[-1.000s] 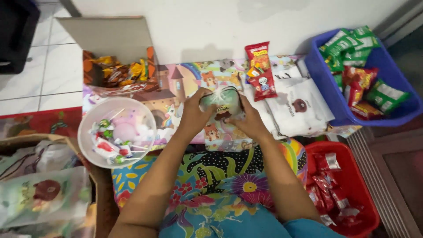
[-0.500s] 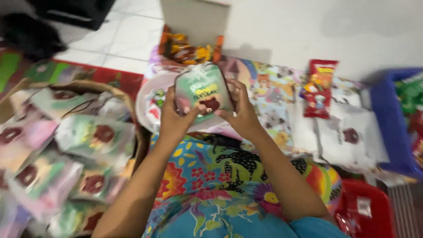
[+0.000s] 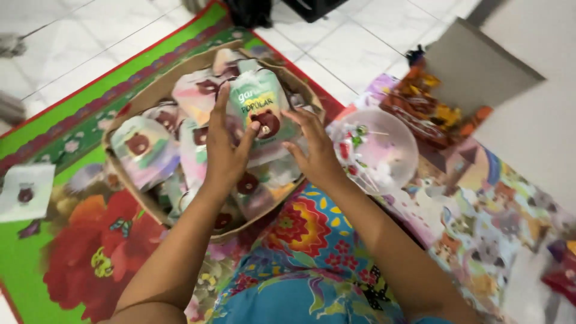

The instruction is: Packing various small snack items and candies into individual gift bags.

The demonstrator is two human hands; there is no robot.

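Green-and-white foil snack pouch (image 3: pixel 262 108) gripped by the left hand (image 3: pixel 223 153) above a brown cardboard box (image 3: pixel 161 89) of similar pouches; right hand (image 3: pixel 315 155) open, fingertips beside the pouch.

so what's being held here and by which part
A filled goodie pouch, held over the cardboard box. The left hand grips its left edge and lower corner; the right hand is at its right side, fingers spread.

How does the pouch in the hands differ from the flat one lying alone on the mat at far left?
The held pouch looks plump and stands upright over the cardboard box, gripped by the left hand, with the right hand beside it. The lone pouch lies flat on the mat, untouched. The held one is greenish; the lone one is white. Both carry a round brown emblem.
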